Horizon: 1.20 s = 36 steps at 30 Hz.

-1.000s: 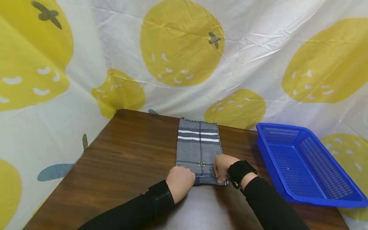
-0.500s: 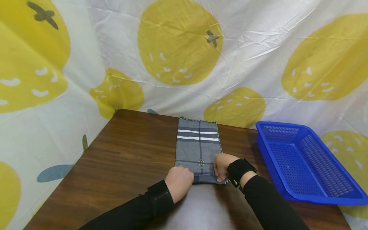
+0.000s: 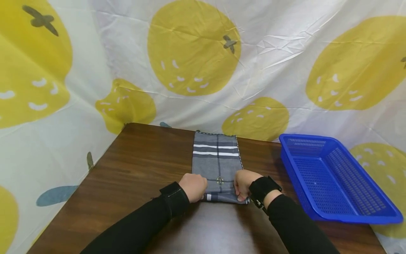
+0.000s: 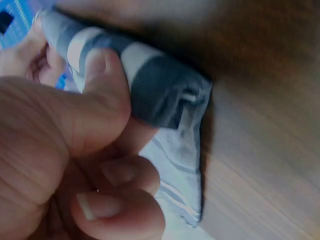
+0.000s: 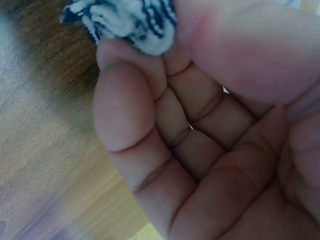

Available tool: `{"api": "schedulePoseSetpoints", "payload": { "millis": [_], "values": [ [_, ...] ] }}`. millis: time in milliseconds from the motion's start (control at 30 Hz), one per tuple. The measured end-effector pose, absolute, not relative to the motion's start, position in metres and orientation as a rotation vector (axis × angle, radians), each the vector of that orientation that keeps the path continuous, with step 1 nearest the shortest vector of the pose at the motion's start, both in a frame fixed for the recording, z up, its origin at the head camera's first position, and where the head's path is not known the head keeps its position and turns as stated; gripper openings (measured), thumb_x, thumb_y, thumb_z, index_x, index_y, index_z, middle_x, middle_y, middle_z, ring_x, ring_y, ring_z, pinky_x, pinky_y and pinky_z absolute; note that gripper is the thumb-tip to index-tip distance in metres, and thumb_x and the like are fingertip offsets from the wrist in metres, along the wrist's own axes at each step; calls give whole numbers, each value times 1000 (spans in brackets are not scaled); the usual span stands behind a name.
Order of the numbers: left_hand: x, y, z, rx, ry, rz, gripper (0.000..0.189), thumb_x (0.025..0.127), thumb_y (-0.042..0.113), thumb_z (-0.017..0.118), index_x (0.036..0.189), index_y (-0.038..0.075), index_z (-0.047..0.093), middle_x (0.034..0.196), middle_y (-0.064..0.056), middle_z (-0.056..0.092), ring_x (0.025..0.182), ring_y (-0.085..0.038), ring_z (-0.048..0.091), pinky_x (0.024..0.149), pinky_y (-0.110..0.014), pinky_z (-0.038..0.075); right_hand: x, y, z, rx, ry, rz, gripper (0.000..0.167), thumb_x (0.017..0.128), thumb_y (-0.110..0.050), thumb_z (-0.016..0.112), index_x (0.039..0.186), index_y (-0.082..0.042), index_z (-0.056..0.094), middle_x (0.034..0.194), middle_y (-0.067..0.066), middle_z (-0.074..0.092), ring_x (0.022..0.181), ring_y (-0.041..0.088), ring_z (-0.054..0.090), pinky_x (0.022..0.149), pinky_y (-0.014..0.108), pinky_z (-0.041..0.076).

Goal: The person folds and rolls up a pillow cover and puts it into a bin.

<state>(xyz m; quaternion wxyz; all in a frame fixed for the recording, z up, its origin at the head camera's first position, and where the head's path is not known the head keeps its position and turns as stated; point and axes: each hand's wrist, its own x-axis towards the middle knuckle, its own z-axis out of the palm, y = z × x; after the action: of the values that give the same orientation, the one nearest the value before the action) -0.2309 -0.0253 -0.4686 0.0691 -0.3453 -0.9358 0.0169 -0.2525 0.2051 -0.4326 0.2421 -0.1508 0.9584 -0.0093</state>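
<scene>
A grey plaid handkerchief (image 3: 212, 165) with two white stripes lies flat on the brown table, its near edge rolled up into a narrow band. My left hand (image 3: 193, 187) pinches the left end of that roll; the left wrist view shows the thumb on top of the rolled cloth (image 4: 157, 82) and a finger beneath. At the right end, my right hand (image 3: 245, 183) grips the roll, fingers curled. Layered white and dark cloth edges (image 5: 130, 22) stick out between thumb and fingers in the right wrist view. Both hands partly hide the roll.
A blue plastic basket (image 3: 312, 214) with perforated sides stands on the right of the table (image 3: 142, 165). Behind and to the left hangs a white curtain (image 3: 190, 113) printed with yellow fruit, meeting the table's edges.
My left hand has moved slightly up and left along the near edge, uncovering a white stripe on the roll. The right hand keeps its grip, nearly still. The head view has shifted a little.
</scene>
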Motion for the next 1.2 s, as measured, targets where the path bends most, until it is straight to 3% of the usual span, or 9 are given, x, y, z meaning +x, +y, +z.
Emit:
{"api": "schedulePoseSetpoints", "payload": {
  "millis": [267, 433, 567, 733, 900, 1067, 1200],
  "values": [
    [-254, -26, -466, -1099, -3078, -51, 32, 81, 21, 89, 64, 24, 63, 66, 12, 61, 63, -8, 52, 60, -36, 50, -253, 206, -437, -405, 2632, -53, 29, 72, -6, 97, 64, -18, 71, 60, -10, 58, 58, 8, 53, 56, 22, 42],
    [-253, -18, -446, -1087, -3169, 48, 32, 79, 20, 91, 61, 23, 65, 65, 12, 61, 64, -8, 52, 71, -41, 56, -253, 207, -439, -381, 2633, -69, 30, 72, -6, 97, 64, -17, 71, 61, -9, 60, 59, 10, 54, 56, 23, 44],
    [-254, -16, -434, -1061, -3253, 123, 33, 80, 17, 90, 62, 22, 64, 64, 12, 57, 65, -8, 49, 75, -38, 55, -251, 207, -440, -422, 2680, -57, 30, 69, -7, 98, 63, -17, 70, 63, -9, 62, 62, 11, 53, 60, 25, 46],
    [-256, -16, -428, -1060, -3319, 124, 30, 80, 16, 91, 64, 19, 66, 63, 12, 54, 65, -7, 48, 74, -32, 52, -241, 207, -441, -533, 2798, -117, 35, 64, -7, 100, 61, -17, 67, 62, -7, 61, 62, 12, 53, 62, 30, 49],
    [-259, -12, -428, -1048, -3332, 212, 26, 81, 24, 92, 68, 19, 70, 68, 10, 57, 72, -10, 53, 82, -35, 56, -218, 216, -449, -659, 2986, -228, 31, 65, -5, 97, 65, -16, 69, 65, -7, 65, 62, 10, 58, 61, 32, 52],
    [-260, -8, -429, -1035, -3327, 245, 22, 82, 28, 92, 72, 20, 74, 74, 9, 63, 77, -12, 57, 87, -36, 57, -190, 224, -459, -930, 3195, -53, 23, 72, -12, 93, 66, -17, 71, 68, -6, 68, 65, 11, 65, 63, 32, 55],
    [-260, -8, -429, -1037, -3320, 225, 26, 81, 29, 93, 69, 20, 71, 73, 9, 62, 76, -13, 57, 86, -35, 57, -175, 224, -470, -1102, 3319, 179, 23, 69, -17, 94, 67, -15, 71, 69, -2, 63, 67, 16, 61, 67, 30, 56]
  ]
}}
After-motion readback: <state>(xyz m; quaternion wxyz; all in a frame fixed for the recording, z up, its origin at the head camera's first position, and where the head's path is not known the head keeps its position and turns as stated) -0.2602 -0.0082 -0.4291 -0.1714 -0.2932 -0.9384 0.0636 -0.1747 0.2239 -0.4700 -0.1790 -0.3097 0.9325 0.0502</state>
